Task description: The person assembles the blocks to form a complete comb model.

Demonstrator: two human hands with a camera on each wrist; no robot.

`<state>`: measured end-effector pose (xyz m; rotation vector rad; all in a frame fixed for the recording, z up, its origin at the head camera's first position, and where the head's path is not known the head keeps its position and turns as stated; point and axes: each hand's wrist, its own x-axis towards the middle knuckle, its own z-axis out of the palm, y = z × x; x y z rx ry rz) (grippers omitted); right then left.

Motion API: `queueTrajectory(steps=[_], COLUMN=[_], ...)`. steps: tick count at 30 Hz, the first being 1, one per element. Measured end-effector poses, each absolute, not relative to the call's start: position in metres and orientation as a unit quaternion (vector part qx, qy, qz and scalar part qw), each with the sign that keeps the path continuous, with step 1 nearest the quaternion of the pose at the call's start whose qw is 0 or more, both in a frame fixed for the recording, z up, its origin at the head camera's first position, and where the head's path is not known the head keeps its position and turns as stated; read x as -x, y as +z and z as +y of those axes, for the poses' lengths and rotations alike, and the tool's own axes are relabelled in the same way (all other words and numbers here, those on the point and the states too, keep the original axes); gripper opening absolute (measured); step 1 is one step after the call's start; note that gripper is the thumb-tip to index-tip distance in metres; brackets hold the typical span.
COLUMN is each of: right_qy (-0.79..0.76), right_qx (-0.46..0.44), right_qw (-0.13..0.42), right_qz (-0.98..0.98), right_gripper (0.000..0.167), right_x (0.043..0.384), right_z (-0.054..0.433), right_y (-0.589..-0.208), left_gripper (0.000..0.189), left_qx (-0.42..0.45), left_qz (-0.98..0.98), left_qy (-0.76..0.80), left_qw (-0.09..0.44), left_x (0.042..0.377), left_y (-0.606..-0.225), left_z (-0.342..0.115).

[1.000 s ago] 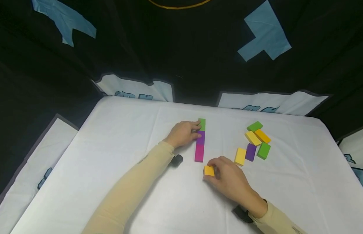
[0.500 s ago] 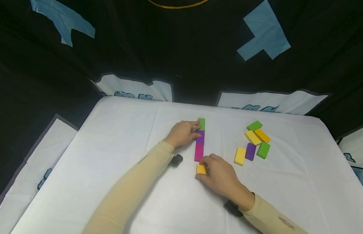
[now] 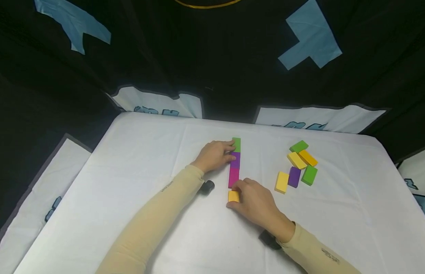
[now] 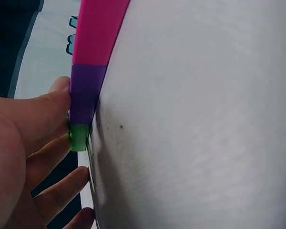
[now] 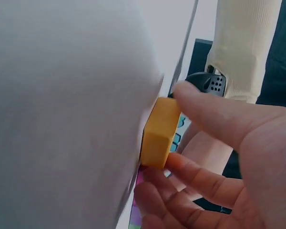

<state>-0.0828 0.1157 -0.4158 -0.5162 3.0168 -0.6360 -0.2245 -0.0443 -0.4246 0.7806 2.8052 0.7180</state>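
A straight row of blocks lies on the white table: a green block [image 3: 237, 144] at the far end, a purple block [image 3: 235, 160] in the middle and a pink block [image 3: 234, 177] nearest. My left hand [image 3: 213, 156] is at the row's left side, its thumb against the purple block [image 4: 87, 95] and fingertips by the green block [image 4: 79, 138], outer fingers spread. My right hand [image 3: 256, 201] pinches an orange-yellow block [image 3: 233, 196] between thumb and fingers, just below the pink block's near end. Whether those two blocks touch is hidden by fingers.
Right of the row lies a loose group: two green blocks [image 3: 309, 175], a purple block [image 3: 294, 177], and several yellow and orange blocks [image 3: 282, 182]. A black curtain [image 3: 212, 68] hangs behind the table's far edge.
My right hand has moved left and slightly away from me, bringing the orange-yellow block below the pink block's near end. My left hand has stayed at the row.
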Motion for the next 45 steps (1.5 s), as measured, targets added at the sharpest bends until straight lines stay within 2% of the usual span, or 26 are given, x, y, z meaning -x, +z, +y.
queueTrajectory(steps=[4, 15, 45], right_qy=[-0.221, -0.251, -0.266], right_qx=[0.154, 0.157, 0.154], right_qw=[0.015, 0.020, 0.026], right_qz=[0.963, 0.955, 0.951], right_gripper=[0.040, 0.024, 0.026], right_x=[0.081, 0.082, 0.093], right_z=[0.121, 0.126, 0.128], right_y=[-0.414, -0.414, -0.419], left_gripper=[0.047, 0.046, 0.047], left_qx=[-0.261, -0.260, -0.260], left_qz=[0.934, 0.933, 0.935], left_qy=[0.233, 0.236, 0.231], left_qw=[0.072, 0.073, 0.071], left_x=[0.224, 0.224, 0.226], left_y=[-0.425, -0.424, -0.425], left_z=[-0.044, -0.044, -0.043])
